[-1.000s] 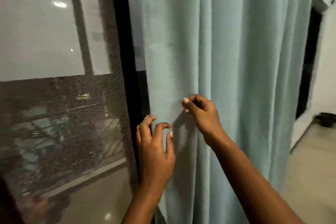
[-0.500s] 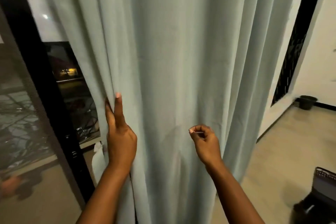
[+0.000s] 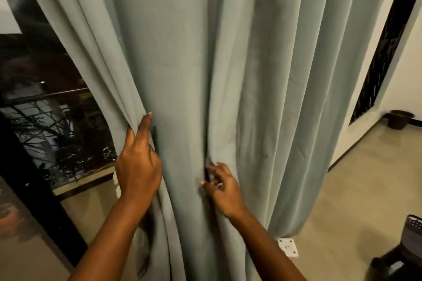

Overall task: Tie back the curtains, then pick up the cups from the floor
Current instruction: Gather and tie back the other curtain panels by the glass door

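curtain running off the top edge, its hem hidden behind both forearms, left hand fingertips buried in a fold, right hand fingers partly tucked into a pleat, dark basket cut by the right edge, blurred

You are standing before the curtain, your left hand lying on its left edge, your right hand pressing a middle fold. The window is lying left, behind it.

right hand lower, perhaps pinching curtain
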